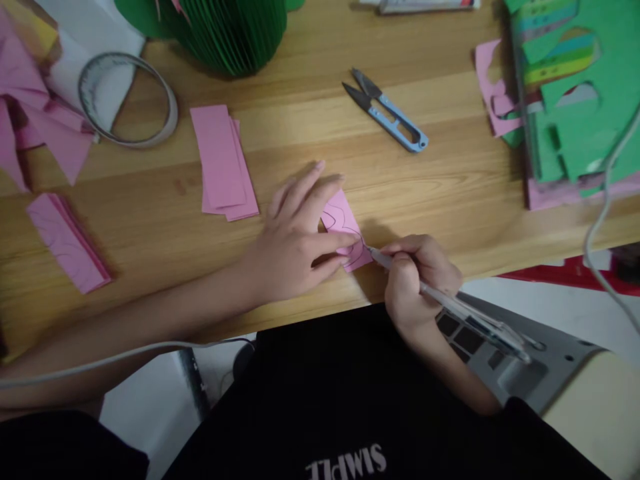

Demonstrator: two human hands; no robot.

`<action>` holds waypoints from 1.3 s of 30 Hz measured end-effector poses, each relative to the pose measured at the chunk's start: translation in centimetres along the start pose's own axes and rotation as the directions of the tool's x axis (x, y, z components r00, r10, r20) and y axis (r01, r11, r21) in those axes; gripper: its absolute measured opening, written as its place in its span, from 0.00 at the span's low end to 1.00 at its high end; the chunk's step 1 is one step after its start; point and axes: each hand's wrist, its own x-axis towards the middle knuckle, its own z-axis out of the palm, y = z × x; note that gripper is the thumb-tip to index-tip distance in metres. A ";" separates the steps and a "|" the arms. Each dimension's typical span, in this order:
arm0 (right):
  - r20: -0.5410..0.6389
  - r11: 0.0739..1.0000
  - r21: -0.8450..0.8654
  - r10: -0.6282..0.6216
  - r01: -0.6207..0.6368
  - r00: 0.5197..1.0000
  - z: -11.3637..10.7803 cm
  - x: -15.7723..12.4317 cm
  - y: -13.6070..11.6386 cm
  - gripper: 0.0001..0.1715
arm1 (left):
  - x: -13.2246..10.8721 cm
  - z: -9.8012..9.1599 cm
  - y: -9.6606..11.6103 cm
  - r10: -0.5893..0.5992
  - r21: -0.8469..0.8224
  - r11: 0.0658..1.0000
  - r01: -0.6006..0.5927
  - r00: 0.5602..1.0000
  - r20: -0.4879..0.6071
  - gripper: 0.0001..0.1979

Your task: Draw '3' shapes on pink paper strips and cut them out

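Note:
My left hand [305,237] lies flat with fingers spread, pressing a small strip of pink paper [341,217] against the table. Dark curved outlines are drawn on that strip, partly covered by my fingers. In my right hand [420,277] is a clear-barrelled pen [467,313], gripped near its tip, which meets the strip's lower right edge. Left of my left hand lie several blank pink paper strips [220,160], loosely stacked. A thicker bundle of pink strips [70,243] with faint curved lines sits farther left.
Thread snips [387,113] with blue handles lie beyond my hands. A tape roll [127,100] and pink scraps [35,100] are at upper left, near a green honeycomb paper piece [235,33]. Green cut paper [585,100] is at right, with a cable [607,193] hanging there. A tube [427,6] lies at the back.

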 end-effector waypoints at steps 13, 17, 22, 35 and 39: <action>0.011 0.999 0.051 0.014 -0.015 1.000 0.0 -0.2 0.0 0.12 | 0.2 -0.3 0.3 -0.036 -0.025 0.999 0.037 0.999 0.021 0.10; 0.006 0.998 0.054 -0.018 0.018 1.000 0.0 -0.2 0.1 0.13 | 0.2 -0.5 0.3 -0.022 -0.005 1.000 0.022 1.000 0.022 0.10; 0.024 0.997 0.073 -0.014 0.013 1.000 0.0 -0.3 0.2 0.12 | 0.2 -0.3 0.2 0.008 0.007 1.000 -0.008 1.000 -0.005 0.08; 0.018 0.992 0.124 -0.023 0.020 1.000 0.0 0.0 -0.2 0.14 | -0.1 0.1 -0.2 0.014 0.020 1.000 -0.013 1.000 -0.023 0.08; 0.001 0.993 0.113 0.015 -0.015 1.000 0.1 -0.2 0.0 0.13 | -0.2 0.2 -0.3 0.044 0.035 0.998 -0.042 0.998 -0.046 0.08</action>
